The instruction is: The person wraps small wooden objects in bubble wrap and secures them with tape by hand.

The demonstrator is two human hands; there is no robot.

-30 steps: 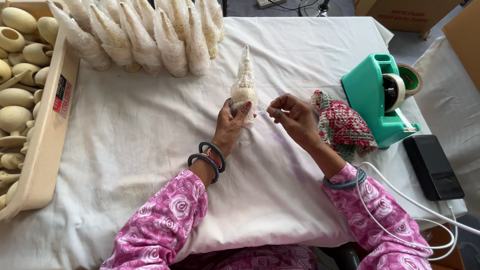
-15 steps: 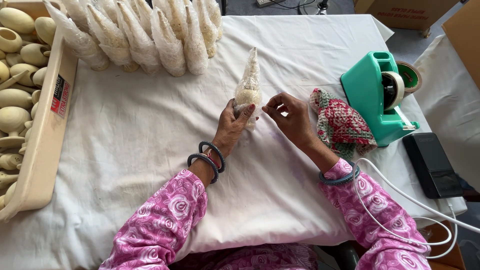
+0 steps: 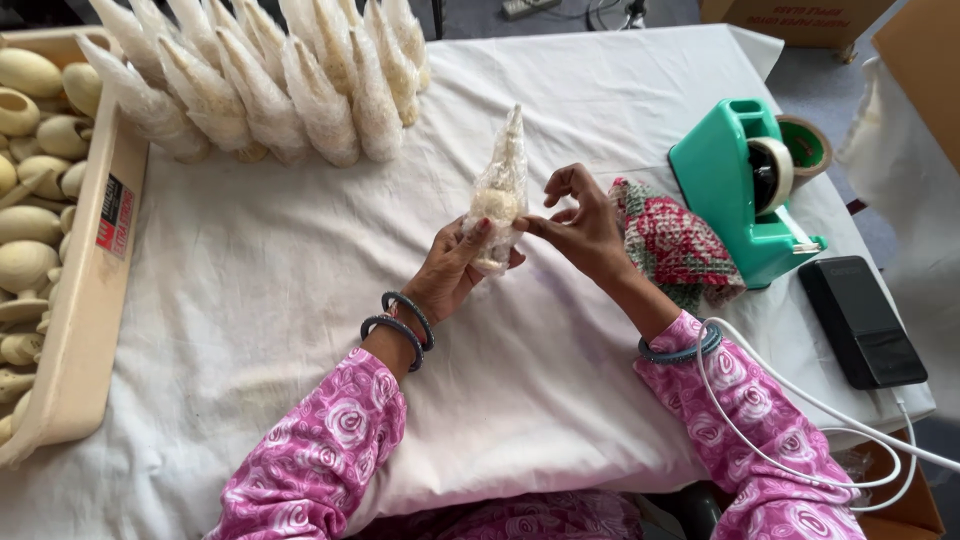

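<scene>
My left hand [image 3: 452, 270] grips a cream-coloured shell wrapped in clear bubble wrap [image 3: 497, 195], held upright above the white cloth [image 3: 300, 290] with its pointed end away from me. My right hand [image 3: 580, 225] is at the wrapped shell's right side, thumb and forefinger pinching at the wrap, other fingers curled. Both wrists carry dark bangles and both sleeves are pink with a floral print.
A row of several wrapped shells [image 3: 270, 90] lies at the far left of the cloth. A cream tray [image 3: 85, 290] of bare shells stands at the left. A green tape dispenser [image 3: 750, 190], a red-green knitted pouch [image 3: 675, 245], a black device [image 3: 862, 320] and a white cable [image 3: 800, 410] lie to the right.
Both hands with the wrapped shell have stayed near the middle of the cloth. My right hand's fingers have shifted along the wrap's side; the view has moved in slightly.
</scene>
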